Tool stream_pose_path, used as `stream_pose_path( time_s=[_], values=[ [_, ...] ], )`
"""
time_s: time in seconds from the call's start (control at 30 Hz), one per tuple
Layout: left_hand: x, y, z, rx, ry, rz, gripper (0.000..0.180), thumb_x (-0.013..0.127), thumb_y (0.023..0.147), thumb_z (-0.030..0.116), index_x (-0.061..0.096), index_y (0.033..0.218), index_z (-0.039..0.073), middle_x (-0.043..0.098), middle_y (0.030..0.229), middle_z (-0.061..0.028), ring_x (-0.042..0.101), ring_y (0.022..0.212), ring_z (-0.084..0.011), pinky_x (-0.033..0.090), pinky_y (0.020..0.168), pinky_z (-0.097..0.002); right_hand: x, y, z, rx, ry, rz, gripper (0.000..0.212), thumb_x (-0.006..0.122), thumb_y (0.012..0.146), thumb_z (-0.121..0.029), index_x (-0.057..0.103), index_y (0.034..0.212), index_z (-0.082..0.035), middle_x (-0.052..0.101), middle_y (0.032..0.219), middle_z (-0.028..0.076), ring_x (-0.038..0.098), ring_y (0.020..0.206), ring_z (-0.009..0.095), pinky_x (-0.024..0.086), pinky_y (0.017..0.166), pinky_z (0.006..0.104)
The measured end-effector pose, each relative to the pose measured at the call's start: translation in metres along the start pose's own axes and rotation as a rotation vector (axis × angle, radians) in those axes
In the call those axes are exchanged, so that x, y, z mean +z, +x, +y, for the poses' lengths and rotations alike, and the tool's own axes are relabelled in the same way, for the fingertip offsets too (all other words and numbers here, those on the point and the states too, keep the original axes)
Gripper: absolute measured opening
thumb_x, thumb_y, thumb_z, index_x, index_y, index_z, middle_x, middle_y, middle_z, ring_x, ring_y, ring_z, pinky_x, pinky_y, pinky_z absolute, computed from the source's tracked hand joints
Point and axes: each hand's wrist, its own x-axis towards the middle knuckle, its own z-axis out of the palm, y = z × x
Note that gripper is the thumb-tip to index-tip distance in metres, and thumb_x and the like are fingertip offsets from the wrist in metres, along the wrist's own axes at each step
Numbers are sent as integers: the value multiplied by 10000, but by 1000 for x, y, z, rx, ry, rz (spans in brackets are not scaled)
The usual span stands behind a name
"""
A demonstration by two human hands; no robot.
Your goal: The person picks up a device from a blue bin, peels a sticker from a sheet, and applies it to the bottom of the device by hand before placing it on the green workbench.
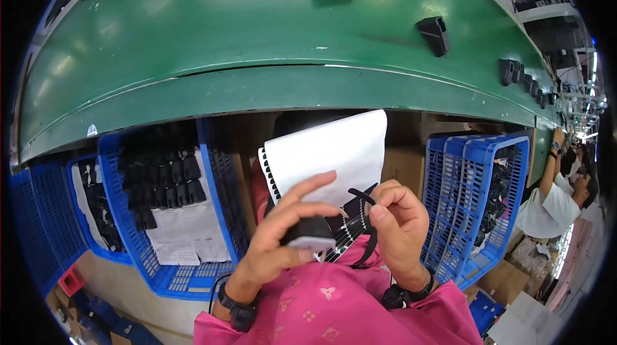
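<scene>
On my lap lies a white sheet (pixel 328 146), its top folded back, with black rounded tabs down its left edge. Below it is a black sheet marked with white dotted lines (pixel 350 232). My left hand (pixel 273 239) has its index finger stretched out, while thumb and other fingers hold a small black and grey plastic piece (pixel 312 237). Close by on the right, my right hand (pixel 400 223) pinches a thin black strip (pixel 361 196) between thumb and forefinger, above the marked sheet. Part of the plastic piece is hidden by my fingers.
A green workbench (pixel 257 36) spans ahead, bearing black plastic housings (pixel 434 35). Blue crates stand left (pixel 173 284) and right (pixel 443 216), holding black parts. A cardboard box (pixel 405 168) sits behind the right crate. Another person (pixel 553 210) works at the far right.
</scene>
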Motion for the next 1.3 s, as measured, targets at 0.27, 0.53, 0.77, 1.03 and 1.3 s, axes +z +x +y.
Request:
stream_pose_path(
  time_s=[0.27, 0.53, 0.77, 1.03, 1.3],
  values=[
    [16, 0, -11, -69, -240, -84, 671, 560, 662, 141, 478, 1307, -25, 386, 1408, -170, 363, 1318, -273, 250, 1096, -349, 9, 2, 1, -16, -9, 13, 99, 588, 860, 42, 519, 923, 11, 529, 914, 60, 503, 777, 83, 417, 697, 207],
    [14, 0, -12, -43, -215, -76, 657, 554, 682, 131, 463, 1315, -22, 386, 1405, -165, 370, 1312, -271, 262, 1088, -346, 4, 5, -2, -160, -454, 29, 88, 617, 835, 56, 575, 911, 48, 562, 866, 57, 529, 732, 79, 440, 637, 206],
    [23, -2, -10, 26, 5, -85, 599, 553, 722, 57, 466, 1309, -20, 315, 1451, -197, 409, 1304, -287, 310, 1070, -361, 2, 15, -13, -267, -552, 11, 65, 620, 793, 78, 578, 824, 38, 571, 808, 65, 519, 702, 90, 415, 610, 210],
    [29, -7, 1, 18, -472, 176, 356, 466, 906, 175, 425, 1207, -10, 326, 1374, -216, 566, 1108, -316, 412, 977, -411, 7, 9, -39, -271, -2, 66, 65, 559, 853, -15, 519, 860, 36, 530, 836, 96, 471, 664, 81, 396, 569, 211],
    [40, -3, 10, 241, 78, 151, 432, 572, 811, 145, 417, 1178, -19, 416, 1191, -188, 466, 1028, -214, 407, 902, -334, 28, 2, -42, -34, 94, -186, 89, 569, 819, 55, 541, 903, 71, 547, 874, 133, 510, 667, 110, 442, 609, 226]
  ],
)
